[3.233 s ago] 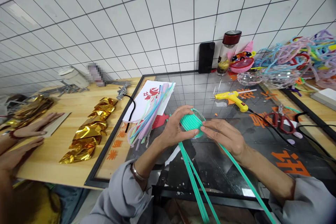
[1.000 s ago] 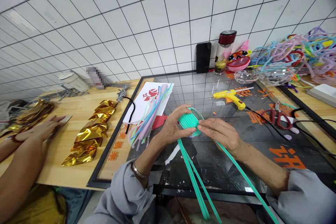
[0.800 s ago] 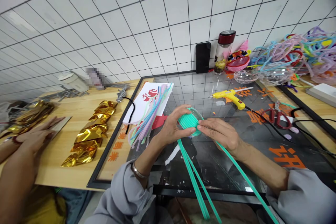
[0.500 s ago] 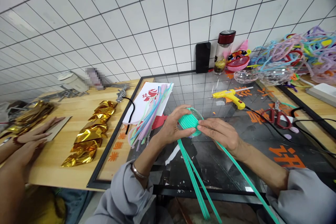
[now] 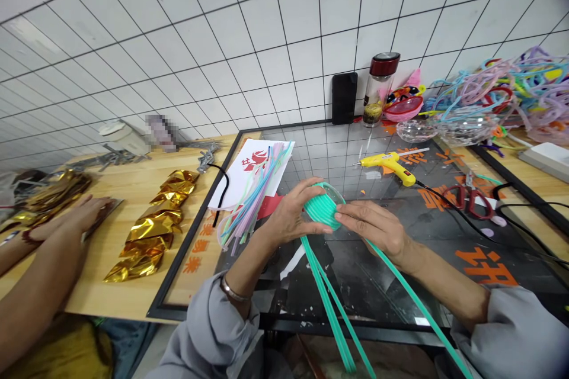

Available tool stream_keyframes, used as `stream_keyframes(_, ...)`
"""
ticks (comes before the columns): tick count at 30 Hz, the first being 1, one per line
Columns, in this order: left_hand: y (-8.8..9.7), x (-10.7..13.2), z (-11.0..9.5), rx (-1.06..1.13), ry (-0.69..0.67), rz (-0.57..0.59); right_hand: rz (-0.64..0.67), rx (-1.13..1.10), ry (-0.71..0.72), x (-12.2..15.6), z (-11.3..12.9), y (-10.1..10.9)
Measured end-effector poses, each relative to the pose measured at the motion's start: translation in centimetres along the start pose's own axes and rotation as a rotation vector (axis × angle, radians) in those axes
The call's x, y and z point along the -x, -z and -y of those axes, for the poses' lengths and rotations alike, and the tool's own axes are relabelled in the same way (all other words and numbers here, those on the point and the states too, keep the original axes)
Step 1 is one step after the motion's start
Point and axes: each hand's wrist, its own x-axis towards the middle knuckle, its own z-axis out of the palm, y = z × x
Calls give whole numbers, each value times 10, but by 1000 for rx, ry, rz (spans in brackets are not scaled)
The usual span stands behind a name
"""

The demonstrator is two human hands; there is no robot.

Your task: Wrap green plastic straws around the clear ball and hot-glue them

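In front of me my left hand [image 5: 288, 213] curls its thumb and fingers around a small rounded clear shell [image 5: 338, 192] that is mostly covered by rows of green pipe cleaner [image 5: 320, 210]. My right hand [image 5: 373, 225] pinches at the right side of the rows, its fingertips touching them. A long green pipe cleaner [image 5: 418, 302] trails from under my right hand toward the lower right. Several more green pipe cleaner lengths [image 5: 331, 314] hang below the shell, past the table's front edge. What lies beneath my right fingertips is hidden.
A yellow glue gun [image 5: 386, 163] and red-handled scissors [image 5: 473, 198] lie to the right. Pastel pipe cleaners [image 5: 251, 201] rest on white paper [image 5: 222, 183]. Behind stand a phone [image 5: 344, 98] and a glass bottle [image 5: 377, 92]. Gold foil [image 5: 155, 231] and another person's hands [image 5: 84, 213] are at left.
My hands and the green-covered shell have barely moved, with the shell turned very slightly. At left, the other person's nearer hand has slid up and over the flat piece.
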Motion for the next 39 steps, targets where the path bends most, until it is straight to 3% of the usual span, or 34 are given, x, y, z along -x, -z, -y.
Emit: stream_keyframes(39, 2, -2, -7, -128, -40, 58, -15, -15, 40, -3, -2, -3)
